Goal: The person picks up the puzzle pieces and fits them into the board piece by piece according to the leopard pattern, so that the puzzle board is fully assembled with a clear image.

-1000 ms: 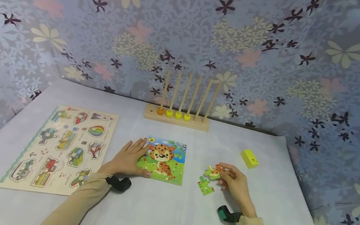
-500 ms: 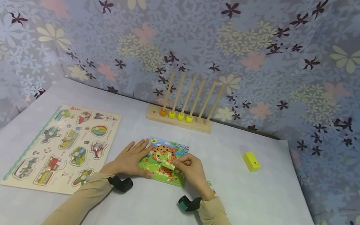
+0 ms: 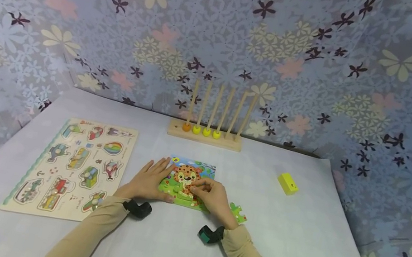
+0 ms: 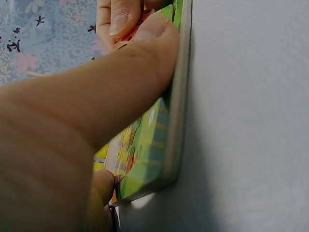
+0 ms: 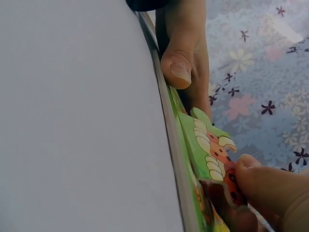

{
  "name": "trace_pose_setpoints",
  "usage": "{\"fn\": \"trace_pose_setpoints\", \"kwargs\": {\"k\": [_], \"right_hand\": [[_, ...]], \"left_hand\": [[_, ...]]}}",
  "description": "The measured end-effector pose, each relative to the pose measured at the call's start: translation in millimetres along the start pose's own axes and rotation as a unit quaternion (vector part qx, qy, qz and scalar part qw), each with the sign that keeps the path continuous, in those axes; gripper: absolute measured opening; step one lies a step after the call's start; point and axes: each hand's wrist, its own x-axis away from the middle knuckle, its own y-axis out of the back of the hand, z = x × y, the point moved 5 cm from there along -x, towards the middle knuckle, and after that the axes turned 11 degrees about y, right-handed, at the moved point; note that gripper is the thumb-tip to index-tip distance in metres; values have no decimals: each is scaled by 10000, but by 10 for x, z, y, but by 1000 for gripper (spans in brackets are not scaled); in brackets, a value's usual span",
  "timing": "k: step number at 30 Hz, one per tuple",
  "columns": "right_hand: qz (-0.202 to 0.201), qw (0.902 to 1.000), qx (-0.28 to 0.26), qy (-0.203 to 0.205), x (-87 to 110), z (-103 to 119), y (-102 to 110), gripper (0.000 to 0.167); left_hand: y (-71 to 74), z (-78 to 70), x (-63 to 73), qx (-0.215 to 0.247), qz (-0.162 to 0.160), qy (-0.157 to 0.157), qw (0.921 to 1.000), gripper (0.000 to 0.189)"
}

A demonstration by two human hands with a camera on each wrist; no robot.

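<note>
A leopard jigsaw puzzle (image 3: 171,197) in a flat square board lies in the middle of the table. My left hand (image 3: 148,179) rests on its left side, fingers fairly straight, with the thumb (image 4: 149,43) on the near border. Between thumb and fingers, my right hand (image 3: 214,198) pinches a jigsaw piece (image 5: 215,150) with orange spotted fur, pale paws and green grass. In the right wrist view this piece is tilted, its one edge raised above the puzzle. The right hand covers the puzzle's lower right part in the head view.
A loose green jigsaw piece (image 3: 235,213) lies right of the puzzle, partly behind the right wrist. A wooden vehicle puzzle board (image 3: 77,186) is at left. A bead rack with upright pegs (image 3: 204,137) stands at the back, and a yellow block (image 3: 287,184) at right.
My right hand has picked up the spotted piece from the right and carried it left over the puzzle, then lowered it towards the leopard's body. The left hand stays on the board.
</note>
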Motion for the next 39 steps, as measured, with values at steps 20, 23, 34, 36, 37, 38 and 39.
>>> {"fn": "trace_pose_setpoints", "kwargs": {"k": [20,23,34,36,37,38,39], "right_hand": [[-115,9991,393,86,-29,53,2,11],[-127,9989,449,81,-28,61,10,11],[-154,9978,636,92,-32,50,7,9],[-161,9974,696,134,-31,48,5,10],[-165,9971,723,190,-31,45,4,11],[-167,9968,739,237,-29,46,3,12],[-179,9964,759,327,-27,53,3,13]], "left_hand": [[31,1,25,83,-9,46,10000,106],[41,-13,23,98,7,40,9999,107],[32,-40,30,80,-217,-35,9997,79],[28,-39,32,110,-233,-21,9997,77],[26,-39,33,132,-253,-33,9996,77],[25,-39,32,163,-274,-45,9995,77],[23,-37,31,136,-262,-19,9996,77]]}}
